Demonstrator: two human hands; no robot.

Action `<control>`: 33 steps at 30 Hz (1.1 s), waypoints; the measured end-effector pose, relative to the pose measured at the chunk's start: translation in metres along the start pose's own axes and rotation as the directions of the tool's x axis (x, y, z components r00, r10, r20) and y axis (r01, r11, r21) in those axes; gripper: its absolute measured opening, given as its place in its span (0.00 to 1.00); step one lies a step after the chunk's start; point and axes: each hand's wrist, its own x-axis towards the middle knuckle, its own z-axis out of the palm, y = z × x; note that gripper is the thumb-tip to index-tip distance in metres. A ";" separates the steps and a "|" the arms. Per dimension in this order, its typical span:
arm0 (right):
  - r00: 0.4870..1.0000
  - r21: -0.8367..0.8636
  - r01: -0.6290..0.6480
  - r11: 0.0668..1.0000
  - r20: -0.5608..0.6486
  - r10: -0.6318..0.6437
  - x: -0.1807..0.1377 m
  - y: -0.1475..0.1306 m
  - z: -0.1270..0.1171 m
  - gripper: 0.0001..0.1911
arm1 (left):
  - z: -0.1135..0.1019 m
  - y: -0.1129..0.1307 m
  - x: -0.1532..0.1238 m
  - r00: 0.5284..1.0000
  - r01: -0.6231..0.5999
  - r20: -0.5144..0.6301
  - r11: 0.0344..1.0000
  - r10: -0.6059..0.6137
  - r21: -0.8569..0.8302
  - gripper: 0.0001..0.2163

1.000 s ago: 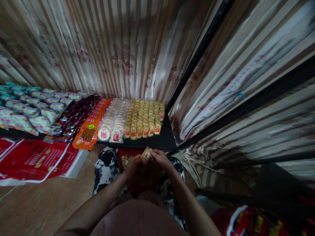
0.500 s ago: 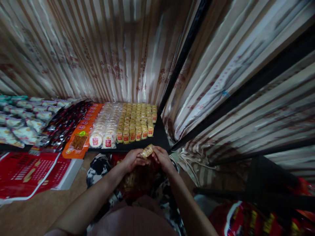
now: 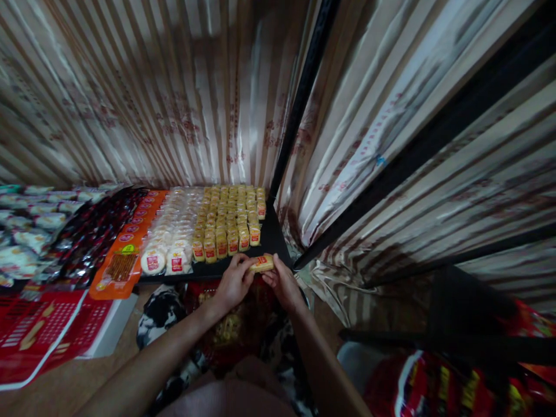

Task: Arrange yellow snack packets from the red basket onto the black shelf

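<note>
A small yellow wrapped snack [image 3: 261, 263] with a red label is held level just in front of the shelf's edge. My left hand [image 3: 236, 282] pinches its left end, and my right hand [image 3: 283, 285] grips the right end. Right behind it, rows of matching yellow wrapped snacks [image 3: 221, 243] stand on the black shelf [image 3: 278, 237]. To their left are rows of round white crackers [image 3: 167, 237] in clear wrappers. Below my hands, between my knees, a red bag [image 3: 228, 324] shows more yellow packets inside.
An orange snack pouch [image 3: 125, 249], dark red packets [image 3: 95, 237] and white packets [image 3: 47, 220] fill the shelf's left. A red bag [image 3: 39, 336] hangs at lower left. Black frame posts [image 3: 304, 98] stand before a striped curtain [image 3: 195, 87]. More red bags [image 3: 443, 382] lie at lower right.
The snack has turned from tilted to nearly level, and its red label now faces up. Both hands still hold it. The view has shifted slightly, so the shelf appears further left.
</note>
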 end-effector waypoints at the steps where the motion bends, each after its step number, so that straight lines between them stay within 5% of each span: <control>1: 1.000 -0.012 0.019 1.000 -0.010 -0.019 0.002 0.000 0.000 0.15 | 0.002 -0.002 0.000 1.000 -0.029 -0.004 0.999 0.030 0.028 0.14; 10: 0.992 0.040 0.118 0.992 -0.049 -0.116 0.011 0.001 0.000 0.18 | -0.005 0.010 0.034 1.000 -0.013 0.028 1.000 0.013 0.011 0.14; 15: 0.972 -0.073 0.228 0.971 -0.041 -0.232 0.022 0.003 0.000 0.19 | -0.011 0.016 0.063 0.997 -0.040 0.059 0.999 0.041 -0.010 0.20; 27: 0.788 -0.516 0.526 0.676 -0.003 -0.615 0.086 -0.022 -0.003 0.23 | -0.003 0.034 0.145 0.975 -0.152 0.171 0.988 0.143 0.040 0.21; 33: 0.776 -0.488 0.510 0.708 -0.095 -0.624 0.130 -0.022 0.002 0.21 | 0.000 0.029 0.164 0.993 -0.113 0.064 0.948 0.099 0.297 0.21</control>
